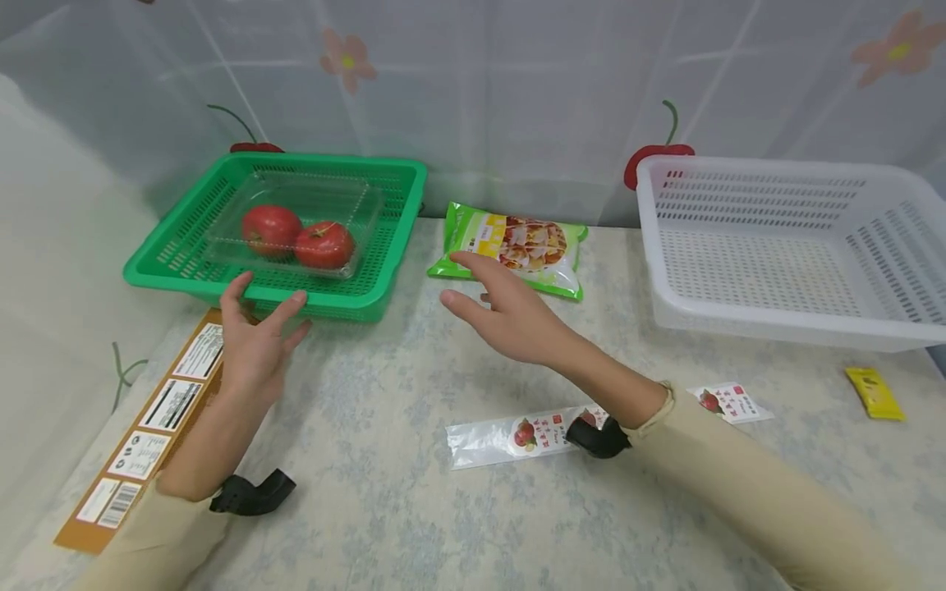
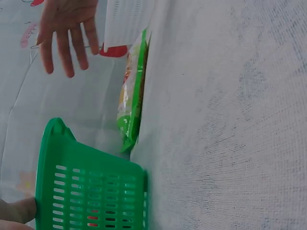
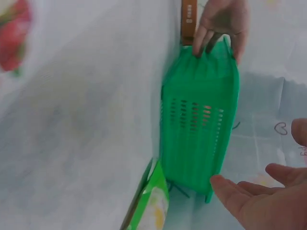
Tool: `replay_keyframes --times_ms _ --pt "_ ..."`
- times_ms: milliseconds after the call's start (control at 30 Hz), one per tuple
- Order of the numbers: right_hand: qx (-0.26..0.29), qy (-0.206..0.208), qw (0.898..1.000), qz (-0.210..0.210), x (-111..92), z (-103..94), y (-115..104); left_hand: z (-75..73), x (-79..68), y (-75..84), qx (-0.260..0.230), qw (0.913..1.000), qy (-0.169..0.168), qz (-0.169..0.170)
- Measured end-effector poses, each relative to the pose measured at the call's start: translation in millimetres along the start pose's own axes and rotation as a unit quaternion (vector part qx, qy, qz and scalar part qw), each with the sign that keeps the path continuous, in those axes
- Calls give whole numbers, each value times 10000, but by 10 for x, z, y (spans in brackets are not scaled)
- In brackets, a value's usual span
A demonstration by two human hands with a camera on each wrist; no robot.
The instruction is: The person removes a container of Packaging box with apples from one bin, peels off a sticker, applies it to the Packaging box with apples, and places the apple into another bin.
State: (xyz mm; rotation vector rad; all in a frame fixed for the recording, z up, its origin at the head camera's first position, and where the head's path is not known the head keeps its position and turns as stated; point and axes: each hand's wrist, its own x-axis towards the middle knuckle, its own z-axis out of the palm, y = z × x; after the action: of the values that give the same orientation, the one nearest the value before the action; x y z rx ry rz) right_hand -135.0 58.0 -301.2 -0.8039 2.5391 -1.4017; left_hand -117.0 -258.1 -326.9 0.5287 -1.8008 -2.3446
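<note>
At the near edge of the green basket [image 1: 402,238], my left hand [image 1: 254,349] grips the rim, with digits above and below it. In the left wrist view, a digit [image 2: 21,211] touches that rim. Inside the basket sits a clear plastic box [image 1: 347,193] with two red tomato-like fruits [image 1: 272,228]. My right hand [image 1: 510,316] hovers above the table with its fingers extended, holding nothing. Just behind it lies a green snack bag [image 1: 535,246]. In the right wrist view, the right fingertips [image 3: 220,184] overlap the basket's corner; I cannot tell contact.
A white basket [image 1: 761,316] stands at the back right. A small yellow packet [image 1: 875,394] lies in front of it. Beneath the right forearm is a flat printed plastic wrapper [image 1: 488,443]. Along the left runs a long brown box [image 1: 140,447].
</note>
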Motion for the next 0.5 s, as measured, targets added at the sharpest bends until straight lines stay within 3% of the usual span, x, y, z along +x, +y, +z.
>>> replay_keyframes --times_ms 133,233,300,400,467,500 --pt "793 212 9964 223 274 102 -146 29 -10 -42 -29 9998 126 178" --pt "1653 265 9850 411 465 175 -247 50 -10 -92 -91 9989 143 440" --pt "2456 226 9666 696 603 229 -323 71 -2 -137 -164 9979 123 620" --pt "3546 249 9262 1257 835 347 -434 87 2 -186 -198 9966 148 789" --pt "3959 306 9043 1568 986 441 -499 87 -1 -200 -176 9962 216 822" --pt "4029 357 8990 1678 1056 492 -526 85 -4 -202 -161 9962 252 815"
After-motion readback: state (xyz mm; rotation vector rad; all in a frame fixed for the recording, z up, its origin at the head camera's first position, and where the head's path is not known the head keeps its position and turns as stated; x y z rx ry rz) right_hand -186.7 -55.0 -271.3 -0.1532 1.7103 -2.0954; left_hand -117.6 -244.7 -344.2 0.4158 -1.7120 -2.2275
